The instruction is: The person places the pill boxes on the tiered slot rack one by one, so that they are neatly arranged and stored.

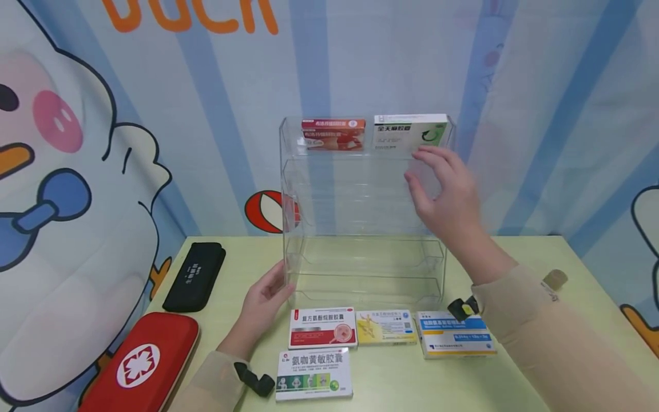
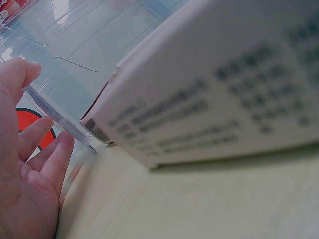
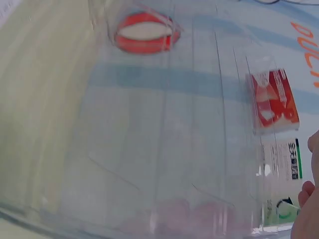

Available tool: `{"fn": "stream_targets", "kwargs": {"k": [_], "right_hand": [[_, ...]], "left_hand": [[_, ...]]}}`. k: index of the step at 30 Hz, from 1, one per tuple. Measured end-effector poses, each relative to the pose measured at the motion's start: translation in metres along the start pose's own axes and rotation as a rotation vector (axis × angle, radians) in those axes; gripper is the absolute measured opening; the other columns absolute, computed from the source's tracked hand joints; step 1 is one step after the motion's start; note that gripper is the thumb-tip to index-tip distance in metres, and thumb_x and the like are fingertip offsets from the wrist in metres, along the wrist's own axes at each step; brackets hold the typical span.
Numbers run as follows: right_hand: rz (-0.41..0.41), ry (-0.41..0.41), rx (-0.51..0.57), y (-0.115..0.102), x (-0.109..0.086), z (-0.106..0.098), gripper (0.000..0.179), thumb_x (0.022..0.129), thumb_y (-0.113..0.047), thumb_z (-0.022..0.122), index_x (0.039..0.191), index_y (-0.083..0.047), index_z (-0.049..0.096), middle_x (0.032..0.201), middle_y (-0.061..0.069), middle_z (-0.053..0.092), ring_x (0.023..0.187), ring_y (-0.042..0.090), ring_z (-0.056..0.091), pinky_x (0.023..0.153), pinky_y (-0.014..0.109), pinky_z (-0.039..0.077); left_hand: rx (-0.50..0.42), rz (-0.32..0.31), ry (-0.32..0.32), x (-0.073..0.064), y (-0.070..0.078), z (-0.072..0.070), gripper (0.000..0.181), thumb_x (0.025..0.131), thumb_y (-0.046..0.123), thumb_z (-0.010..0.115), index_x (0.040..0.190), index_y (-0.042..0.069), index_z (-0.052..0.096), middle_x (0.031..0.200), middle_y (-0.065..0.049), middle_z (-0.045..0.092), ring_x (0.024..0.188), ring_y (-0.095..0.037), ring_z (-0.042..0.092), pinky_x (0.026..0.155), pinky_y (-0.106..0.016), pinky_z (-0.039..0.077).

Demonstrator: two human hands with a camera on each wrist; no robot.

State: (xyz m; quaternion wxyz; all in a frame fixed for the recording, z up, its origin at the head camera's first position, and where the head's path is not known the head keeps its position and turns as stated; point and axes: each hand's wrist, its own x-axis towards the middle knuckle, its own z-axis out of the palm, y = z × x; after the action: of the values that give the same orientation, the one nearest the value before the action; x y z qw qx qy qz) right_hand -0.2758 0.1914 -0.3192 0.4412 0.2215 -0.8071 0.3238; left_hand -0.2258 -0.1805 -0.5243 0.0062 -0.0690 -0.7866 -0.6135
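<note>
A clear tiered display rack (image 1: 362, 236) stands on the table. In its top tier sit a red medicine box (image 1: 333, 135) and a white-and-green medicine box (image 1: 410, 130). My right hand (image 1: 447, 194) is raised at the rack's upper right, fingertips right at the lower edge of the white-and-green box, thumb apart from the fingers. At the rack's lower left side, my left hand (image 1: 262, 300) rests with loose fingers against the clear side panel. The left wrist view shows those fingers (image 2: 61, 157) at the panel edge, beside a large, close white box (image 2: 214, 94).
In front of the rack lie a red-and-white box (image 1: 322, 328), a yellow box (image 1: 386, 327), a blue-and-white box (image 1: 455, 335) and a white-and-green capsule box (image 1: 314, 374). On the left are a black zip case (image 1: 194, 277) and a red first-aid case (image 1: 139, 365). A printed curtain (image 1: 206, 114) hangs behind.
</note>
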Motion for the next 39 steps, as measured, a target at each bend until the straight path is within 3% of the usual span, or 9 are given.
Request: {"fn": "stream_targets", "kwargs": {"k": [5,9,13,16,18,24,27,34,39], "right_hand": [[0.003,-0.057,0.056,-0.010,-0.041,0.008,0.039,0.098,-0.010,0.082,0.135,-0.001,0.074,0.140,0.018,0.072,0.134,0.037,0.068,0.113,0.055,0.058],[-0.010,-0.100,0.081,-0.019,-0.071,0.013,0.042,0.095,-0.010,0.084,0.136,-0.004,0.074,0.138,0.016,0.073,0.126,0.035,0.072,0.108,0.043,0.061],[-0.040,-0.125,0.102,-0.027,-0.094,0.018,0.045,0.092,-0.008,0.086,0.135,-0.005,0.074,0.135,0.014,0.075,0.118,0.032,0.075,0.106,0.028,0.061],[-0.065,-0.156,0.115,-0.033,-0.109,0.021,0.048,0.089,-0.006,0.087,0.135,-0.005,0.074,0.134,0.012,0.076,0.114,0.029,0.076,0.101,0.032,0.064],[-0.075,-0.176,0.124,-0.036,-0.118,0.024,0.049,0.088,-0.005,0.088,0.135,-0.005,0.074,0.132,0.011,0.077,0.112,0.028,0.076,0.096,0.038,0.066],[-0.034,-0.273,0.185,-0.047,-0.146,0.029,0.050,0.090,-0.006,0.088,0.137,-0.006,0.073,0.131,0.008,0.077,0.115,0.025,0.077,0.099,0.034,0.067],[-0.021,-0.307,0.193,-0.052,-0.160,0.034,0.050,0.090,-0.008,0.088,0.137,-0.007,0.073,0.129,0.007,0.078,0.112,0.022,0.077,0.098,0.032,0.067],[-0.010,-0.349,0.219,-0.063,-0.188,0.046,0.051,0.088,-0.007,0.089,0.136,-0.010,0.073,0.125,0.005,0.079,0.105,0.019,0.076,0.091,0.030,0.068],[0.088,-0.453,0.240,-0.075,-0.199,0.048,0.049,0.093,-0.016,0.088,0.140,-0.013,0.072,0.131,0.002,0.078,0.118,0.019,0.077,0.101,0.037,0.067]], "left_hand": [[-0.013,0.005,-0.006,0.000,0.000,0.001,0.065,0.107,0.020,0.073,0.167,0.029,0.049,0.170,0.000,0.054,0.156,-0.026,0.056,0.118,-0.017,0.050],[-0.015,0.014,-0.004,-0.001,0.000,0.001,0.065,0.107,0.019,0.073,0.167,0.028,0.049,0.170,-0.001,0.055,0.156,-0.027,0.055,0.114,-0.011,0.049],[-0.005,0.013,-0.006,-0.001,0.000,0.000,0.065,0.108,0.020,0.072,0.168,0.028,0.048,0.171,-0.001,0.053,0.157,-0.026,0.054,0.121,-0.023,0.050],[-0.002,0.018,-0.006,-0.001,0.000,-0.001,0.066,0.108,0.019,0.072,0.168,0.026,0.047,0.172,-0.002,0.052,0.158,-0.027,0.053,0.126,-0.037,0.048],[0.000,0.021,-0.006,-0.001,0.000,-0.001,0.066,0.108,0.019,0.072,0.168,0.026,0.047,0.172,-0.002,0.052,0.158,-0.028,0.053,0.127,-0.040,0.047],[-0.005,0.038,-0.008,0.000,0.000,-0.002,0.067,0.108,0.018,0.073,0.169,0.024,0.047,0.172,-0.003,0.052,0.157,-0.028,0.053,0.117,-0.014,0.048],[-0.008,0.041,-0.006,0.000,0.000,-0.001,0.067,0.107,0.017,0.073,0.169,0.023,0.047,0.171,-0.004,0.052,0.157,-0.029,0.053,0.115,-0.012,0.048],[0.010,0.023,0.001,-0.001,0.000,-0.001,0.067,0.108,0.016,0.072,0.169,0.023,0.046,0.172,-0.003,0.052,0.158,-0.028,0.053,0.125,-0.035,0.048],[0.011,0.030,0.002,-0.001,0.000,-0.001,0.067,0.108,0.016,0.072,0.169,0.023,0.045,0.172,-0.004,0.051,0.158,-0.029,0.053,0.127,-0.043,0.047]]}}
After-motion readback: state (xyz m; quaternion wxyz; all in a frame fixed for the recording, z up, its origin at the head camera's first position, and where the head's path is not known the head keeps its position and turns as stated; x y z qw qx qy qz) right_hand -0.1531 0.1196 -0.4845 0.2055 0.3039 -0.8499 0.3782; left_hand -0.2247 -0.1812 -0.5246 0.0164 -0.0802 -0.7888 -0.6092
